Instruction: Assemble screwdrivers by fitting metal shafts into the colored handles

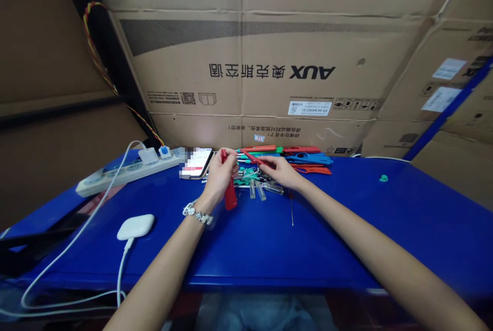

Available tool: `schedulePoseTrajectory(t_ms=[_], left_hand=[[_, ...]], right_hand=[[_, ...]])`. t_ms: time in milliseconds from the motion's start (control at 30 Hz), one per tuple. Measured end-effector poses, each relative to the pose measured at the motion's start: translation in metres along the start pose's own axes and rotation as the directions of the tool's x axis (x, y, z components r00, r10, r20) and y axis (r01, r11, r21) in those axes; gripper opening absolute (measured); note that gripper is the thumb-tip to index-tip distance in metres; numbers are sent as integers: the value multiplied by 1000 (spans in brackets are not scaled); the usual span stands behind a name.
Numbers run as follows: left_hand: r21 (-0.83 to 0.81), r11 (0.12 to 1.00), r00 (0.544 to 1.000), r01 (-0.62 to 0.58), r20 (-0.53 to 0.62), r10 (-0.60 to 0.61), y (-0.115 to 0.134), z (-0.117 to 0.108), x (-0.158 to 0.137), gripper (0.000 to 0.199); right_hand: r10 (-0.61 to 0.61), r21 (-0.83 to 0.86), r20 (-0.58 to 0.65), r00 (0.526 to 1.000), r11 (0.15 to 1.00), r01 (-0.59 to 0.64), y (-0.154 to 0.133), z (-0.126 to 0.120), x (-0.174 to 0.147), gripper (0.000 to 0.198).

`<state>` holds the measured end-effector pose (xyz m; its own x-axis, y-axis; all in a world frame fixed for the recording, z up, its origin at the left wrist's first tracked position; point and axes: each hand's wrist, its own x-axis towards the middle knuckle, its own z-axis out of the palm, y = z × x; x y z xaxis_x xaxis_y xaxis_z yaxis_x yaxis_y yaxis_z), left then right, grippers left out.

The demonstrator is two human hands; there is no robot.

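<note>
Left hand [222,174]: fingers curled closed around a red handle [230,198], whose wide end hangs out below the fist and whose narrow end shows above the thumb. Right hand [279,170]: thumb and fingers pinched together on a slim red piece [252,157]. Both hands are above the blue table [269,249], with a narrow gap between them.

Governing relation: the slim red piece lies to the right of the left fist, its long axis slanting from the right fingertips up and leftward, so that its free end is just beside the left fingertips. The red handle's long axis runs from the fist toward the wearer, crosswise to that slant. The left hand is nearer to the free end; the right hand grips the opposite end. (Whether the free end touches the left fingers cannot be confirmed; the parts are small and blurred at this point.)

Adjacent items: clear handles [252,189] lie under and between the hands; blue tools [310,159] lie beyond the right hand; a phone [198,162] lies beyond the left; a thin metal shaft [291,212] lies on the near side of the right wrist.
</note>
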<state>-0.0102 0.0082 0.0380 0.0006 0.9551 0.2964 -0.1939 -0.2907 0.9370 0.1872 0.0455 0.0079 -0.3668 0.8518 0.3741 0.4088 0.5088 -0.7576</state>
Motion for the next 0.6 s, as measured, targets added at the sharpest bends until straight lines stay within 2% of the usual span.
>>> schedulePoseTrajectory(t_ms=[33, 67, 133, 200, 267, 367, 467, 533, 600], left_hand=[[192, 978, 995, -77, 76, 64, 0, -1, 3, 10], [384, 908, 979, -166, 173, 105, 0, -2, 6, 10], [663, 672, 930, -330, 351, 110, -1, 1, 10, 13], [787, 449, 896, -422, 438, 75, -4, 7, 13, 14], [829, 312, 880, -463, 473, 48, -6, 14, 14, 15], [836, 223, 859, -501, 511, 14, -9, 19, 11, 20], [844, 162, 855, -510, 519, -13, -12, 17, 7, 24], [847, 171, 858, -504, 513, -10, -14, 13, 7, 25], [835, 250, 866, -490, 500, 25, -15, 8, 8, 17]], right_hand=[[8, 24, 4, 1000, 1000, -9, 1, 0, 0, 42], [17, 49, 6, 1000, 999, -18, 2, -1, 0, 41], [29, 94, 0, 1000, 995, -29, 5, -2, -1, 41], [30, 123, -17, 999, 992, -28, 7, -2, -2, 38], [28, 143, -28, 999, 989, -23, 10, -2, -2, 35], [41, 164, -34, 999, 986, -35, 11, -3, -2, 32], [82, 168, -99, 992, 984, -65, 11, -7, 1, 33], [102, 167, -152, 983, 983, -76, 11, -11, 1, 32], [103, 174, -165, 981, 982, -73, 10, -13, -1, 30]])
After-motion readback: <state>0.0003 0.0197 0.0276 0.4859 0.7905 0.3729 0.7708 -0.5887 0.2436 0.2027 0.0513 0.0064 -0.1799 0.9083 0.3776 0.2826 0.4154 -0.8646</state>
